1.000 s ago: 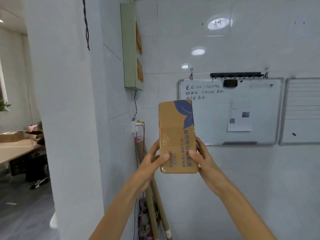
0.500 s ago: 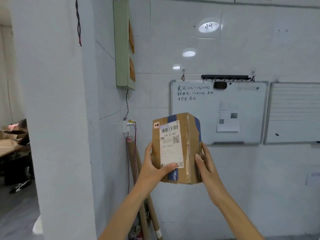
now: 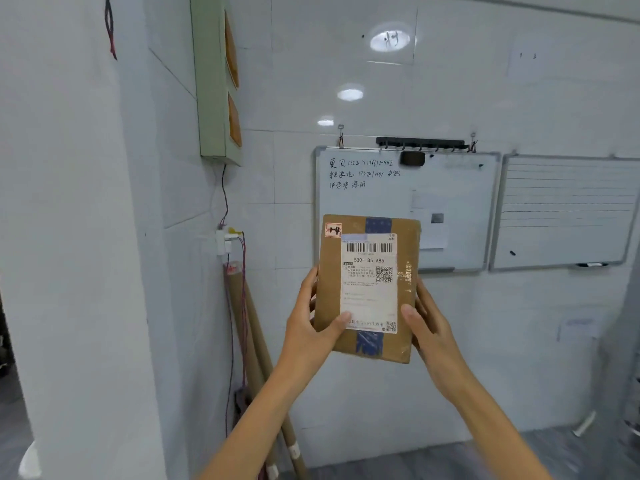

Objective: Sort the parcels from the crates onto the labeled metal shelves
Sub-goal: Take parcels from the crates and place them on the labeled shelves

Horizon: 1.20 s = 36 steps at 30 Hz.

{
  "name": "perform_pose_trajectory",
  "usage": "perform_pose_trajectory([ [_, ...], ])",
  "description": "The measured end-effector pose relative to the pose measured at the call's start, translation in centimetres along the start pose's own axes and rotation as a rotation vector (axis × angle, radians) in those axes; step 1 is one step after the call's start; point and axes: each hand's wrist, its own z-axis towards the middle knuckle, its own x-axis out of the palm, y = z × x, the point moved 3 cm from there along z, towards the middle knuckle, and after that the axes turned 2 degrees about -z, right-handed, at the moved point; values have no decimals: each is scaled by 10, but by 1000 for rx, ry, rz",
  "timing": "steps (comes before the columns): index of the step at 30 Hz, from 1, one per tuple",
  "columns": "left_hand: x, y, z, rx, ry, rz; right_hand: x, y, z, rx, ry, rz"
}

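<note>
A brown cardboard parcel [image 3: 369, 289] with blue tape and a white shipping label reading "530- D5 A85" is held up in front of me, label side facing me. A small red tag marked "1-4" sits at its top left corner. My left hand [image 3: 313, 325] grips its left edge with the thumb on the lower label. My right hand [image 3: 427, 322] grips its right edge. No crates or metal shelves are in view.
A white tiled wall faces me with a whiteboard [image 3: 457, 188] with handwriting and a lined board [image 3: 568, 209] to its right. A green wall box [image 3: 213, 77] hangs on the left wall. Cardboard tubes [image 3: 247, 334] lean in the corner. A white pillar [image 3: 69, 237] stands at left.
The parcel was turned from its printed side to its label side, which now faces me squarely. The view has swung slightly right; both hands kept hold.
</note>
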Motion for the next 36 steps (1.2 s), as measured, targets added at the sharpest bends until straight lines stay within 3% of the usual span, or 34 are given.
perform_pose_trajectory([
  [7, 37, -1, 8, -12, 83, -107, -48, 8, -12, -38, -103, -35],
  [16, 121, 9, 7, -82, 253, -199, -115, 19, -68, -57, -430, -227],
  [25, 201, 3, -40, -94, 598, -361, -154, 35, -177, 46, -817, -364],
  [36, 284, -78, -146, -51, 1041, -607, -152, 133, -338, 41, -1227, -598],
])
